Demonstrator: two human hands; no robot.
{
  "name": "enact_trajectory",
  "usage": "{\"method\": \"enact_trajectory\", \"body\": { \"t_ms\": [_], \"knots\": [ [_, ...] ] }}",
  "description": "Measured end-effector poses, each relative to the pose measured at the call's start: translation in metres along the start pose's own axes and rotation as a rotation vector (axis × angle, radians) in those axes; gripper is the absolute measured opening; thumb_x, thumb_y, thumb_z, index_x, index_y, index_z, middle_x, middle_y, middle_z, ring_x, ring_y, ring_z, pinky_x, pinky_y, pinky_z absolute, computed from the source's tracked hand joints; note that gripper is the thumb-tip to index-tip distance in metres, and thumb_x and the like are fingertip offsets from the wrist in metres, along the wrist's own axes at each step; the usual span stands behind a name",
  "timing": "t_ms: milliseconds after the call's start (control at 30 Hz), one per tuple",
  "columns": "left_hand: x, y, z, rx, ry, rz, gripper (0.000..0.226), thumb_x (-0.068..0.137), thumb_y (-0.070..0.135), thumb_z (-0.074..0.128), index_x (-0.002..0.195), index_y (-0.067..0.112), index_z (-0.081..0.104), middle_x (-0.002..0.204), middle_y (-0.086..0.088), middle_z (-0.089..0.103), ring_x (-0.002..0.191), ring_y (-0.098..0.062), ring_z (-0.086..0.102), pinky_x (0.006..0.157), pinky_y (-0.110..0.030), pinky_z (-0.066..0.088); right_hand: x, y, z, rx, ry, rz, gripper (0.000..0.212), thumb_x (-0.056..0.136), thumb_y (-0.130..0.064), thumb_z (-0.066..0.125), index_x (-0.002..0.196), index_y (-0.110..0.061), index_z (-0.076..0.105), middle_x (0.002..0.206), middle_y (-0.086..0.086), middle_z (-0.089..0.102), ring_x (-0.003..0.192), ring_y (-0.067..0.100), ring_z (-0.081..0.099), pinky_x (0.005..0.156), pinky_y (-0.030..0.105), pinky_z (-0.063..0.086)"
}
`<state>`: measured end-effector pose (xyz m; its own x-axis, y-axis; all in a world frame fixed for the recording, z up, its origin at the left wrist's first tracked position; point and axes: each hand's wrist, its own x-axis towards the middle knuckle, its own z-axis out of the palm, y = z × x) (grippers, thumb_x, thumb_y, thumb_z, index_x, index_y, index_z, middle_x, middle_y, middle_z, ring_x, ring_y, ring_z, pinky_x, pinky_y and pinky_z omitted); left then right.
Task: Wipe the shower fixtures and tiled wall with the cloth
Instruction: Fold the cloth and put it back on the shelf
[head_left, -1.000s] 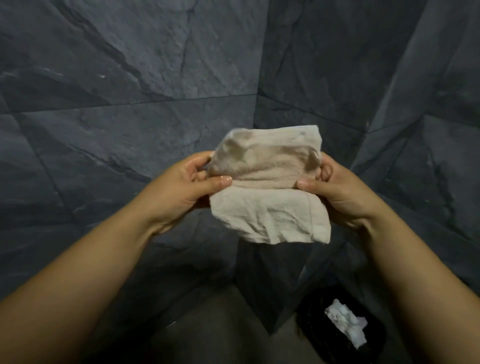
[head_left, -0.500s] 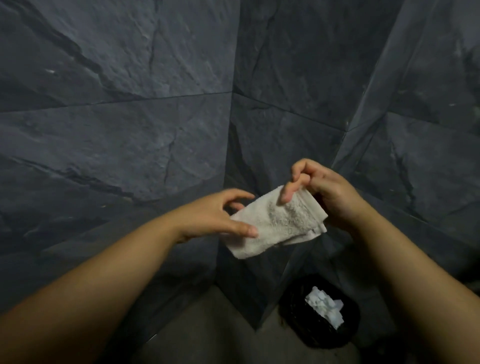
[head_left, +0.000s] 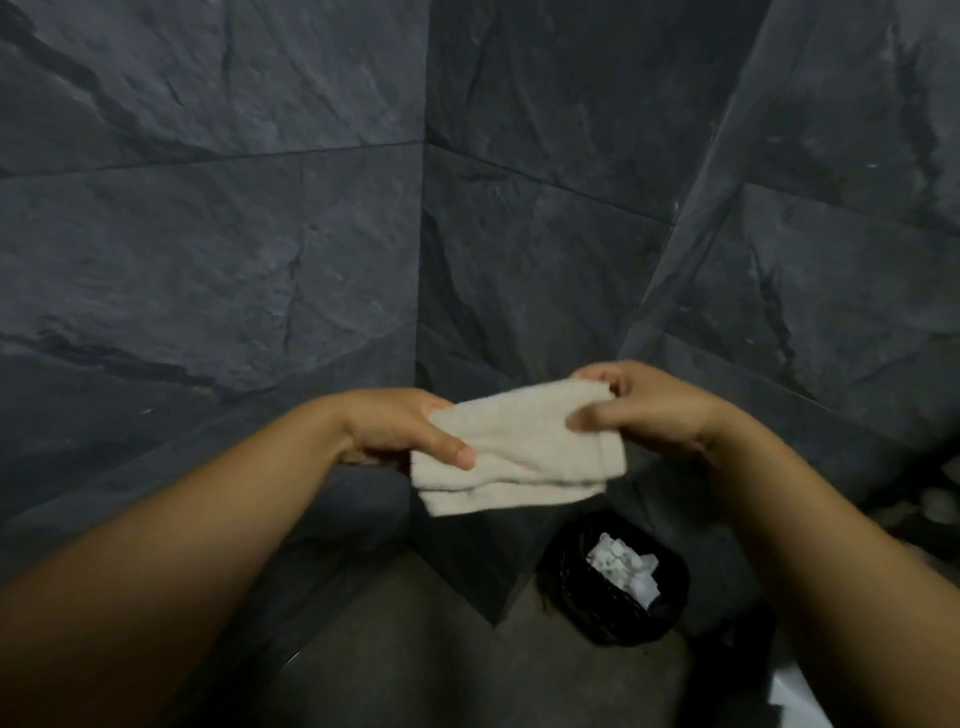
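A beige cloth (head_left: 519, 447), folded into a flat strip, hangs in the air between both hands in front of a corner of the dark slate-tiled wall (head_left: 234, 234). My left hand (head_left: 400, 431) grips its left end, thumb on top. My right hand (head_left: 644, 410) pinches the right end between thumb and fingers. The cloth is apart from the wall. No shower fixture is in view.
A black waste bin (head_left: 670, 613) with white crumpled paper inside stands on the grey floor (head_left: 405, 649) below my right hand, beside a jutting tiled corner (head_left: 467, 561). A white object (head_left: 795, 701) shows at the bottom right edge.
The cloth went from held open and upright to folded over into a narrow strip. Both hands dropped lower, and the view shifted so the wall corner sits more to the centre.
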<state>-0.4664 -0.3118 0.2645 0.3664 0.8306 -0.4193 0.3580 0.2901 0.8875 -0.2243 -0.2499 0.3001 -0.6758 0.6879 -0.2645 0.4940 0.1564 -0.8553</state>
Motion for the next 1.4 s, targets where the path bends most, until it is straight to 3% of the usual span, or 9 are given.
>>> {"method": "enact_trajectory", "body": {
  "t_ms": [167, 567, 700, 800, 967, 1067, 1200, 1333, 1400],
  "knots": [
    [0.036, -0.008, 0.005, -0.003, 0.131, -0.058, 0.029, 0.061, 0.011, 0.083, 0.087, 0.014, 0.072, 0.089, -0.005, 0.073, 0.080, -0.018, 0.067, 0.068, -0.026, 0.054, 0.008, 0.055, -0.006, 0.219, 0.068, 0.059, 0.018, 0.087, 0.001, 0.057, 0.097, -0.013, 0.058, 0.091, 0.005, 0.060, 0.079, 0.012, 0.060, 0.069, 0.026, 0.049],
    [0.249, 0.007, 0.137, 0.258, 0.057, -0.108, 0.036, 0.078, -0.001, 0.066, 0.112, 0.003, 0.057, 0.096, -0.013, 0.057, 0.075, -0.022, 0.059, 0.051, -0.023, 0.052, -0.018, 0.246, -0.136, 0.051, 0.146, 0.386, 0.021, 0.083, 0.000, 0.066, 0.098, -0.012, 0.058, 0.087, 0.005, 0.059, 0.074, 0.012, 0.059, 0.056, 0.022, 0.053],
    [0.360, 0.031, 0.180, 0.700, 0.066, -0.085, 0.037, 0.079, 0.022, 0.069, 0.113, 0.009, 0.060, 0.115, -0.012, 0.062, 0.101, -0.026, 0.061, 0.081, -0.031, 0.048, -0.034, 0.319, -0.202, 0.049, 0.197, 0.491, 0.024, 0.081, 0.004, 0.067, 0.096, -0.013, 0.059, 0.086, 0.004, 0.060, 0.075, 0.014, 0.059, 0.057, 0.021, 0.054],
    [0.430, 0.063, 0.203, 0.789, 0.097, -0.011, 0.038, 0.084, 0.017, 0.064, 0.120, 0.007, 0.059, 0.121, -0.013, 0.061, 0.114, -0.028, 0.056, 0.094, -0.032, 0.043, -0.033, 0.363, -0.247, -0.169, 0.434, 0.452, 0.025, 0.078, 0.001, 0.069, 0.094, -0.017, 0.061, 0.090, 0.004, 0.064, 0.085, 0.018, 0.059, 0.072, 0.025, 0.049],
    [0.522, 0.100, 0.228, 0.245, 0.185, 0.086, 0.030, 0.079, -0.011, 0.059, 0.109, -0.010, 0.063, 0.097, -0.024, 0.064, 0.092, -0.027, 0.060, 0.069, -0.027, 0.045, -0.032, 0.417, -0.300, -0.330, 0.877, 0.336, 0.014, 0.079, 0.000, 0.066, 0.090, -0.009, 0.066, 0.084, 0.012, 0.066, 0.079, 0.028, 0.062, 0.073, 0.033, 0.048],
    [0.552, 0.112, 0.240, 0.304, 0.140, 0.196, 0.044, 0.082, -0.003, 0.063, 0.125, -0.007, 0.053, 0.121, -0.016, 0.049, 0.114, -0.023, 0.048, 0.090, -0.023, 0.036, -0.036, 0.442, -0.308, -0.430, 1.024, 0.184, 0.019, 0.076, 0.007, 0.066, 0.091, -0.005, 0.068, 0.092, 0.015, 0.064, 0.088, 0.027, 0.061, 0.079, 0.019, 0.040],
    [0.582, 0.091, 0.250, 0.665, 0.038, 0.283, 0.060, 0.089, 0.009, 0.057, 0.141, -0.002, 0.030, 0.152, -0.016, 0.016, 0.142, -0.028, 0.018, 0.111, -0.020, 0.012, -0.036, 0.476, -0.291, -0.513, 0.920, 0.200, 0.023, 0.077, 0.005, 0.067, 0.099, -0.004, 0.068, 0.108, 0.018, 0.062, 0.102, 0.030, 0.060, 0.088, 0.028, 0.045],
    [0.593, 0.056, 0.251, 1.096, -0.199, 0.157, 0.058, 0.096, 0.010, 0.038, 0.148, 0.008, 0.012, 0.157, -0.006, -0.009, 0.144, -0.031, -0.012, 0.117, -0.035, -0.001, -0.034, 0.495, -0.267, -0.538, 0.550, 0.400, 0.025, 0.086, -0.009, 0.062, 0.110, -0.008, 0.068, 0.128, 0.014, 0.055, 0.111, 0.033, 0.059, 0.094, 0.036, 0.046],
    [0.591, 0.049, 0.252, 1.161, -0.185, 0.156, 0.059, 0.096, 0.013, 0.037, 0.149, 0.013, 0.011, 0.157, -0.003, -0.011, 0.144, -0.030, -0.013, 0.117, -0.039, 0.000, -0.033, 0.492, -0.266, -0.603, 0.541, 0.449, 0.024, 0.088, -0.020, 0.060, 0.109, -0.012, 0.069, 0.126, 0.010, 0.058, 0.106, 0.033, 0.059, 0.088, 0.035, 0.047]
  ]
}}
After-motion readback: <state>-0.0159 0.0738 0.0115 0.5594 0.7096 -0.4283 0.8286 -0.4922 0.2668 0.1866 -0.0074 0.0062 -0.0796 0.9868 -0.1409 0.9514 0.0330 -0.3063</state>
